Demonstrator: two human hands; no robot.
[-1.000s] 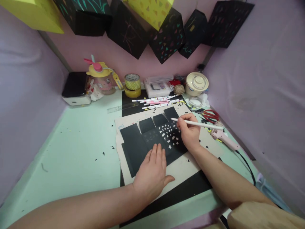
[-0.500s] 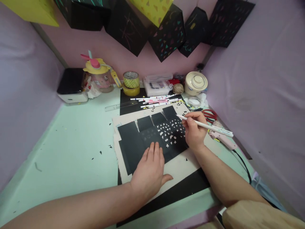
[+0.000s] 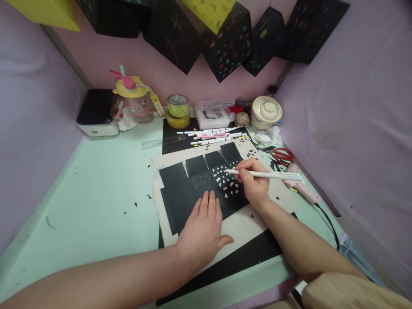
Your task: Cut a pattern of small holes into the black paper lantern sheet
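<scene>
A black paper box template point(image 3: 180, 193) with flaps lies on a pale board point(image 3: 238, 231). Small cut-out shapes, stars among them, show white across its right part, and faint outlines are drawn near its middle. My left hand point(image 3: 204, 227) rests flat on the template's lower edge, fingers stretched out and thumb apart. My right hand point(image 3: 254, 182) grips a white pen point(image 3: 273, 174) whose tip points left over the cut-outs. Whether the tip touches the paper I cannot tell.
Several white pens point(image 3: 212, 136) lie behind the board beside a clear ruler point(image 3: 164, 143). Tape rolls point(image 3: 178, 112), a plastic case point(image 3: 214, 116) and a lidded pot point(image 3: 266, 111) stand along the back. Red-handled scissors point(image 3: 283, 156) and a corded pink tool point(image 3: 302, 189) are at the right.
My right hand has moved left and slightly down with the pen, bringing the tip from the top right flap to over the cut-outs. My left hand stays in place.
</scene>
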